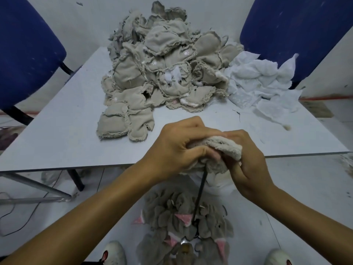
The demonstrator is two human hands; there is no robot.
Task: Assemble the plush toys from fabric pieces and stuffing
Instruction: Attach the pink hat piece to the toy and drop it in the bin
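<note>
Head view, person seated at the near edge of a pale grey surface [57, 131]. Both hands meet at centre frame, just over that edge. Left hand [177, 148]: grip curled tight round a beige plush piece [225, 148], knuckles up, fingers folded under it. Right hand [246, 159]: grip pinching the same piece from the 3 o'clock side, thumb tucked beneath the fleecy fold. A thin dark rod [199, 196] runs out from under the piece toward 6 o'clock, tilted slightly left; its upper end is hidden by fabric and fingers.

At 12 o'clock on the surface: a large heap of beige fabric pieces [152, 73] with frayed seams. Just beside it at 2 o'clock, touching: a pile of white fabric [263, 83].

At 6 o'clock, below the hands: a cluster of grey plush toys [172, 213] with pink ears, on the floor or lap, cannot tell which. White shoes [114, 253] flank it. Blue chairs [28, 50] at 10 and 2 o'clock.
</note>
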